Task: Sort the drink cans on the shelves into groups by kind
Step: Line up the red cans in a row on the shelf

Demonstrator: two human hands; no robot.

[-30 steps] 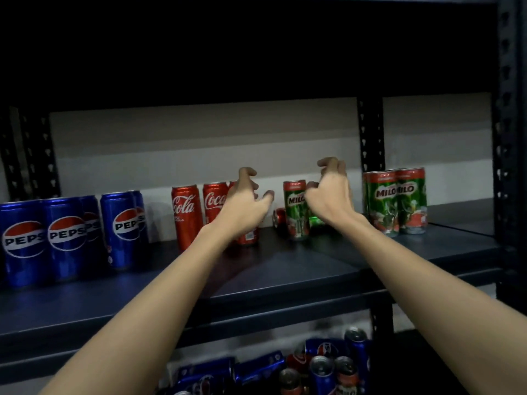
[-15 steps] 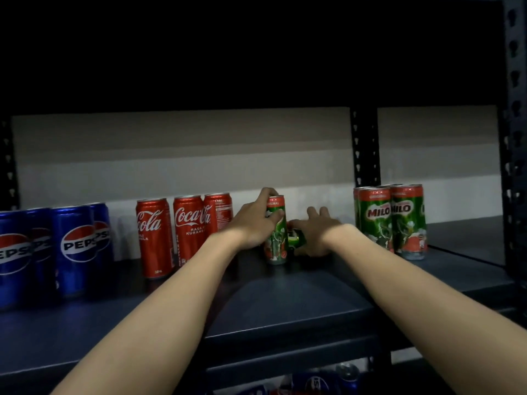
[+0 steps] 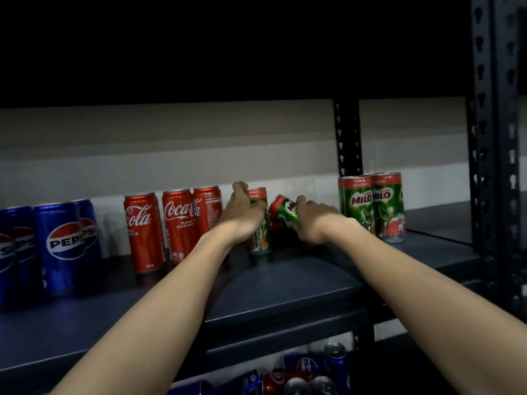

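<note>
My left hand (image 3: 242,216) is wrapped around an upright green Milo can (image 3: 261,238) in the middle of the dark shelf (image 3: 285,286). Just to its right, my right hand (image 3: 309,220) grips a second Milo can (image 3: 282,210), which is tilted with its red top pointing up and left. A group of Milo cans (image 3: 373,206) stands at the right. Three red Coca-Cola cans (image 3: 174,223) stand left of my hands, and several blue Pepsi cans (image 3: 60,246) fill the far left.
A black perforated upright (image 3: 349,138) rises at the back and a thicker post (image 3: 496,166) stands at the right edge. On the lower shelf, mixed Pepsi and red cans (image 3: 299,374) lie jumbled. The shelf above is dark.
Both hands went from open near the cans to gripping them. The left closed on the upright Milo can; the right picked the lying Milo can up off the shelf and tilted it.
</note>
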